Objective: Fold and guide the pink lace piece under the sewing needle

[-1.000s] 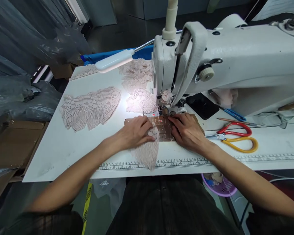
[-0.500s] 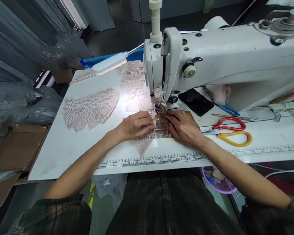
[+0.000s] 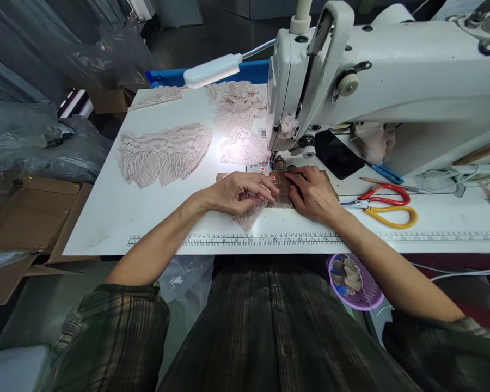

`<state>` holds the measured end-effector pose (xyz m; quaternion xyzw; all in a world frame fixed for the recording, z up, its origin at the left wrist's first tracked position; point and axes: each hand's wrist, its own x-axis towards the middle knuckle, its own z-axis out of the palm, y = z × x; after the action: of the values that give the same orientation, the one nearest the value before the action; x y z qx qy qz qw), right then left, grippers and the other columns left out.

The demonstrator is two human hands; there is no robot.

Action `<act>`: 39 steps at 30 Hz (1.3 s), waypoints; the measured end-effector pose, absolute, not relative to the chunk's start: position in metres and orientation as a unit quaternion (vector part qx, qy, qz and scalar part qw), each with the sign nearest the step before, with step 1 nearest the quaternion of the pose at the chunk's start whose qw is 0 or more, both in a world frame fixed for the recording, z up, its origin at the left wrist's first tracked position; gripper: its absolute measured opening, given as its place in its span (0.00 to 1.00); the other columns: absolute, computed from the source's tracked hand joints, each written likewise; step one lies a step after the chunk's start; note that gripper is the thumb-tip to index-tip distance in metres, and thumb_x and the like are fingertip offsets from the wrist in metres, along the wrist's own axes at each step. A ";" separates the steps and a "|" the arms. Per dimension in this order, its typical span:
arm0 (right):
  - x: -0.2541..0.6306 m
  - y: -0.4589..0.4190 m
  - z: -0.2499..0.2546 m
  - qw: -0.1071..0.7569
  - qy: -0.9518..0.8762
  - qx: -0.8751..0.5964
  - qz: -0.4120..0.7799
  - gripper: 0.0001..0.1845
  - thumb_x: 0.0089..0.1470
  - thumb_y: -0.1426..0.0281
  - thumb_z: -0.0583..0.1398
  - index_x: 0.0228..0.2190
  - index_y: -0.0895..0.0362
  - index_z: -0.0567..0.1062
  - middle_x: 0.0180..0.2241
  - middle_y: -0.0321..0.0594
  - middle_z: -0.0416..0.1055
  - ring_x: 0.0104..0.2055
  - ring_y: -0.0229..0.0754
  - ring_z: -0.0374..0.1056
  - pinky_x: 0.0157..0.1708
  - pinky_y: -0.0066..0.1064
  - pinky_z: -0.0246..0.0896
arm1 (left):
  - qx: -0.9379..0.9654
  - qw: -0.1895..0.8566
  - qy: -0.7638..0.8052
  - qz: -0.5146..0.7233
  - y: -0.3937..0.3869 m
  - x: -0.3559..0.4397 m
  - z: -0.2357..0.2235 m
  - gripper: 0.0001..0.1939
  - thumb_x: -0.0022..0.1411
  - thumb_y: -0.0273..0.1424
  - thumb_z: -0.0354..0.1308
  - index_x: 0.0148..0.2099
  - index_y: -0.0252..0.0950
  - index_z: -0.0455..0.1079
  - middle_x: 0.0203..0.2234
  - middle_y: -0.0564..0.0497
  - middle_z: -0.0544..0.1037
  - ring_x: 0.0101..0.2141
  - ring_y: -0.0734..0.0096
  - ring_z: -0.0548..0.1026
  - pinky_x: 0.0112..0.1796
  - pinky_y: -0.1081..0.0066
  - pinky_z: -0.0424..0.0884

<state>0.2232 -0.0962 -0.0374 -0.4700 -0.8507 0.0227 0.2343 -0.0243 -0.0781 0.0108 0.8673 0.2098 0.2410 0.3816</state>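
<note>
My left hand (image 3: 239, 191) lies on a pale pink lace piece (image 3: 251, 218) in front of the sewing machine's needle (image 3: 275, 160), fingers curled and pressing the lace down. My right hand (image 3: 314, 193) rests beside it on a brown taped plate (image 3: 283, 190) on the machine bed, fingers pressed flat on the fabric's right edge. Only the lace's tip shows below my left hand. The white sewing machine (image 3: 384, 76) stands over the work.
A large lace panel (image 3: 163, 152) and more lace pieces (image 3: 237, 103) lie at the back left under a lamp (image 3: 212, 69). Red and yellow scissors (image 3: 386, 207) lie to the right. A printed ruler (image 3: 269, 239) runs along the table's front edge. A purple basket (image 3: 353, 283) hangs below.
The lace piece has slid away from me toward the needle, so less of it shows below my left hand. Both hands moved forward with it.
</note>
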 end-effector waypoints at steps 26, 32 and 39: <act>0.193 -0.065 -0.004 0.268 -0.816 -0.379 0.346 0.13 0.52 0.71 0.60 0.41 0.59 0.72 0.27 0.33 0.68 0.25 0.33 0.60 0.27 0.25 0.57 | 0.619 0.543 0.452 0.344 -0.076 -0.017 -0.006 0.23 0.58 0.41 0.66 0.49 0.36 0.64 0.33 0.49 0.81 0.35 0.68 0.79 0.39 0.66 0.75; 0.194 -0.070 -0.013 0.317 -0.799 -0.381 0.340 0.09 0.54 0.67 0.60 0.36 0.59 0.74 0.23 0.32 0.68 0.22 0.31 0.59 0.25 0.25 0.55 | 0.579 0.571 0.476 0.336 -0.074 -0.018 0.000 0.24 0.56 0.41 0.67 0.49 0.35 0.66 0.33 0.48 0.82 0.33 0.68 0.79 0.35 0.68 0.75; 0.191 -0.067 -0.017 0.330 -0.792 -0.404 0.316 0.11 0.58 0.65 0.56 0.33 0.59 0.74 0.23 0.35 0.70 0.23 0.33 0.60 0.26 0.27 0.54 | 0.625 0.539 0.467 0.315 -0.073 -0.020 -0.007 0.24 0.56 0.42 0.68 0.50 0.37 0.67 0.36 0.48 0.83 0.34 0.68 0.80 0.37 0.67 0.75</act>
<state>0.1914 -0.0667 -0.0168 -0.4044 -0.7922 0.3157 0.3305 -0.0199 -0.0727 -0.0070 0.6255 0.4672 0.3154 0.5394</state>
